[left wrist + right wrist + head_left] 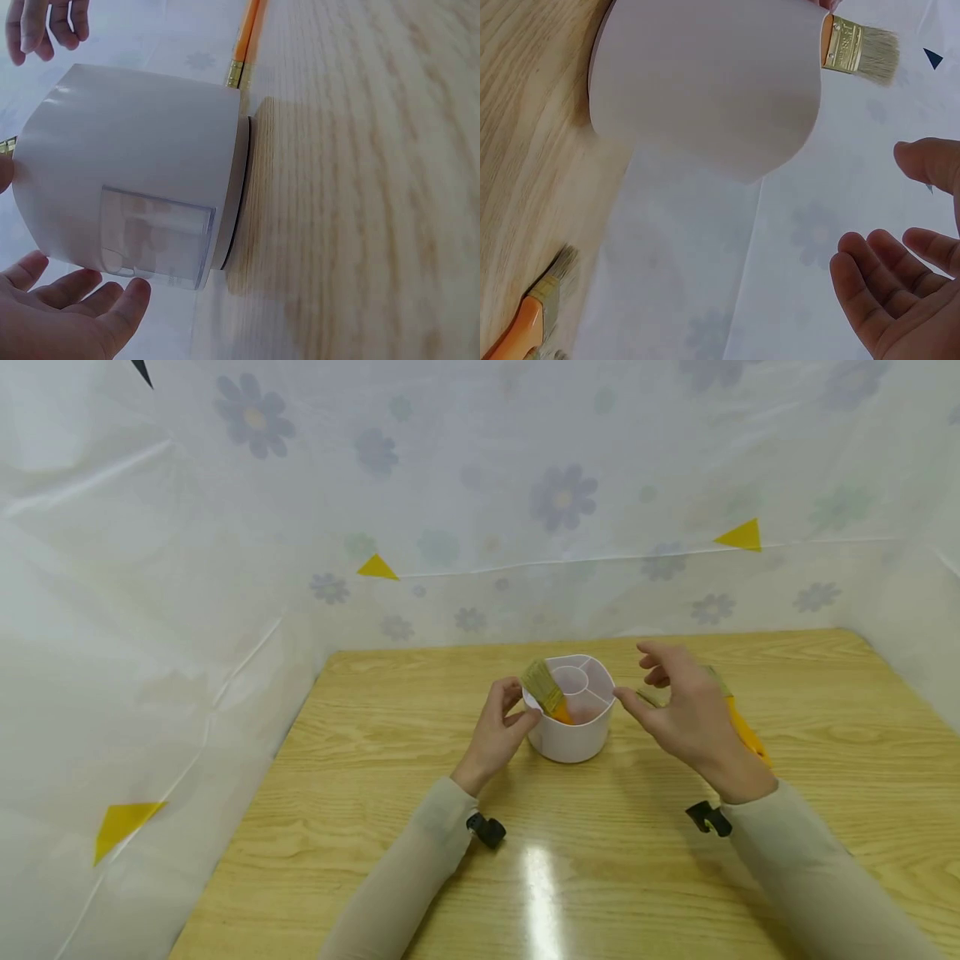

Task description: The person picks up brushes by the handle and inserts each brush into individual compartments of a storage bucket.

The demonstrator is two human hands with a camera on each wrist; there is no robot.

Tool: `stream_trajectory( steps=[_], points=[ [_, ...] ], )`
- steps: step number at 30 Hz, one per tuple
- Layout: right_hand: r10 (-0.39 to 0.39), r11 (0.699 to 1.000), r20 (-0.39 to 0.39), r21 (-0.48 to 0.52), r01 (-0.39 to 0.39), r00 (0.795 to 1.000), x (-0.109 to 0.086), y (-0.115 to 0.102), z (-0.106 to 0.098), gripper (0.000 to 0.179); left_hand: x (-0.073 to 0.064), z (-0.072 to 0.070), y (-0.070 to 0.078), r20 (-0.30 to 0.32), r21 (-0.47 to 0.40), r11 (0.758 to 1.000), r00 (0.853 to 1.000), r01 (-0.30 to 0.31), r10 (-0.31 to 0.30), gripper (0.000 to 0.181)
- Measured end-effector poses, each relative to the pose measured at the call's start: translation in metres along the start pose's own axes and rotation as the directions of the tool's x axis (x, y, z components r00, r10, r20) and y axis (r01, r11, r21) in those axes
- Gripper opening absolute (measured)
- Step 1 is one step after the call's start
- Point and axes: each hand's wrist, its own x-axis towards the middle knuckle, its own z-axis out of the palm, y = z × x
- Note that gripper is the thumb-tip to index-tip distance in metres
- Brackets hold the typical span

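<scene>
Steadying a white divided holder (568, 727) at table (420, 810) centre.

Standing bristles-up in the holder's 9 o'clock compartment: an orange-handled brush (546, 690), ferrule stamp too blurred to read. Resting beside the holder's wall at 9 o'clock: left hand (501, 727), fingers loosely curled, holding nothing. Hovering at 3 o'clock: right hand (686, 714), fingers spread, gripping nothing. Lying behind it: another orange brush (744, 731).
</scene>
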Motion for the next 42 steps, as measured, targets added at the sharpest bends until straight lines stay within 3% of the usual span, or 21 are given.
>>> stream_trajectory(
  steps=[15,23,27,36,42],
  points=[
    [0.040,0.998,-0.037,-0.045,-0.041,0.999,-0.002,0.013,-0.014,0.062,0.000,0.002,-0.002,0.009,-0.049,0.998,0.999,-0.044,0.044,0.054],
    [0.049,0.997,-0.032,-0.060,-0.051,0.998,-0.001,0.017,-0.016,0.061,0.009,0.005,-0.033,-0.032,-0.020,0.998,0.998,-0.054,0.053,0.056],
    [0.044,0.997,-0.030,-0.056,-0.046,0.999,-0.001,0.019,-0.014,0.061,0.010,0.006,-0.036,-0.056,-0.003,0.999,0.997,-0.052,0.052,0.058],
    [0.074,0.996,-0.011,-0.055,-0.074,0.997,-0.003,0.022,-0.014,0.061,0.009,0.006,-0.032,-0.036,0.005,0.999,0.998,-0.046,0.046,0.064],
    [0.098,0.994,0.008,-0.056,-0.098,0.995,-0.004,0.025,-0.015,0.060,0.001,0.005,-0.005,-0.003,-0.004,1.000,1.000,-0.031,0.031,0.064]
  ],
)
